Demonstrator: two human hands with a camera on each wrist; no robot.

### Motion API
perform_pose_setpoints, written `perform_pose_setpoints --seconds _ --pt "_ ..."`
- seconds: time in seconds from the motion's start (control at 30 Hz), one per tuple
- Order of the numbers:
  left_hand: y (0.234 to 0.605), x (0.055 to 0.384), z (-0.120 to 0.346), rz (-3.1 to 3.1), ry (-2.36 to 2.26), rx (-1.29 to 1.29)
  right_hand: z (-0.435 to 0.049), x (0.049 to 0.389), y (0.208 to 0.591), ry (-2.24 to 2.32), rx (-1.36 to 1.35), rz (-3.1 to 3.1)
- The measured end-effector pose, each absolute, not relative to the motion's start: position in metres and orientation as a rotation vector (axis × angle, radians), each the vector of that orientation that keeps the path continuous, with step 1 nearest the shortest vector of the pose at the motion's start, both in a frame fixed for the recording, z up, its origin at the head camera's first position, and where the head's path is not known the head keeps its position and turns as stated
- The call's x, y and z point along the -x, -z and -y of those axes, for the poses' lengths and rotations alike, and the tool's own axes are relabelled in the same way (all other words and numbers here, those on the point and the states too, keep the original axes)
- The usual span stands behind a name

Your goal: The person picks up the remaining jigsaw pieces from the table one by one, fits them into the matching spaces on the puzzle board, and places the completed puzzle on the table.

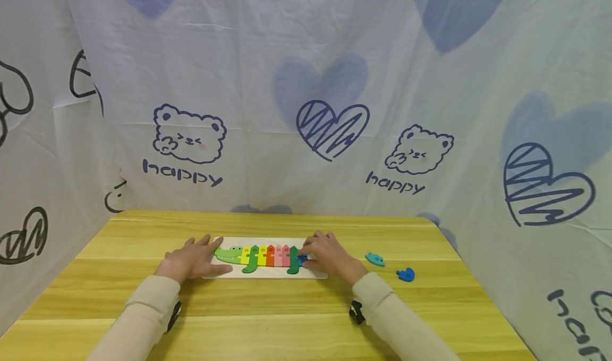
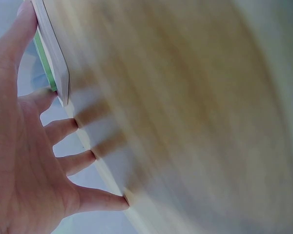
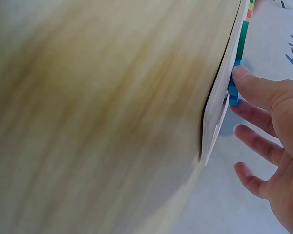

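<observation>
Table [image 1: 258,321] up front, then the hands: left one [image 1: 188,260] is spread wide at the left end of the board [image 1: 274,273], I'd guess steadying it. Right hand [image 1: 330,254] pinches a blue piece [image 3: 233,88] at the other end, beside the dark green piece [image 1: 294,260]. Looks like the step is seating it (fingers hide how flush), so next probably calls for a nudge, then release. Board holds a croc, head [image 1: 229,254] through dark green. Darker blue [image 1: 406,274] and teal [image 1: 375,259] bits lie loose rightward. Bear-print curtain [image 1: 258,84] behind.
</observation>
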State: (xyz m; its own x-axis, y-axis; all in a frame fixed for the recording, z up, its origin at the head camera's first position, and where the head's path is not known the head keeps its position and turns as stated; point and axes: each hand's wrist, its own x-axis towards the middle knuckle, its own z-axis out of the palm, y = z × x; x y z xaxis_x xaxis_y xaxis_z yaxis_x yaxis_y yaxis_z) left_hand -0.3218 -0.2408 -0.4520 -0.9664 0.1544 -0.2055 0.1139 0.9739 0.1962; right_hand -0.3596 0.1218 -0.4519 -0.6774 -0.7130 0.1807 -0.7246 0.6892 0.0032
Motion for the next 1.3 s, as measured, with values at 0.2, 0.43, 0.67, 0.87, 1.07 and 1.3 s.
perform_pose_setpoints --seconds 0.2,0.43,0.67,0.87,1.07,1.3 --pt "0.452 0.321 0.24 -2.899 -0.266 -0.201 -0.121 0.361 0.454 -0.1 -1.155 2.761" --pt "0.454 0.321 0.24 -2.897 -0.269 -0.199 -0.121 0.359 0.453 -0.082 -1.156 2.783" --pt "0.457 0.323 0.241 -2.905 -0.271 -0.206 -0.128 0.353 0.448 -0.114 -1.161 2.783" --pt "0.456 0.323 0.241 -2.904 -0.272 -0.207 -0.143 0.349 0.443 -0.151 -1.154 2.773" --pt "0.455 0.323 0.241 -2.9 -0.274 -0.204 -0.161 0.348 0.44 -0.134 -1.148 2.721" --pt "0.454 0.322 0.241 -2.9 -0.277 -0.205 -0.184 0.347 0.433 -0.075 -1.086 2.762"
